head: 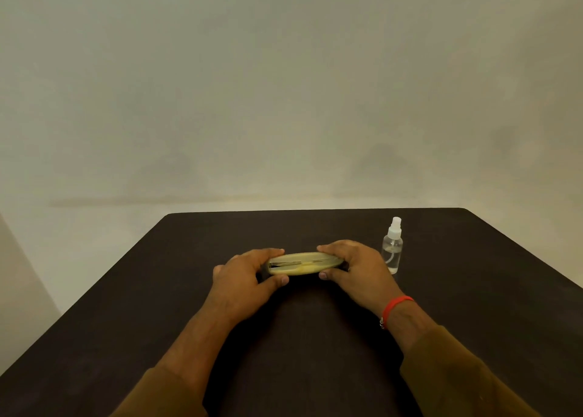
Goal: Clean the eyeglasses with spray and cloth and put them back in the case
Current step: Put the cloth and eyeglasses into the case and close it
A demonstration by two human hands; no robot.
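Left hand [249, 274] and right hand [350, 265] grip ends of case [304, 263], mid-table [189, 290]; lid slightly ajar. Spray bottle [392, 249] upright toward far right corner.

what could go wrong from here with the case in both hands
The spray bottle stands upright close beside the right hand; a sideways move could knock it over. That hand and the left hand grip the case by its ends, and it looks barely open, so it might slip or snap shut.
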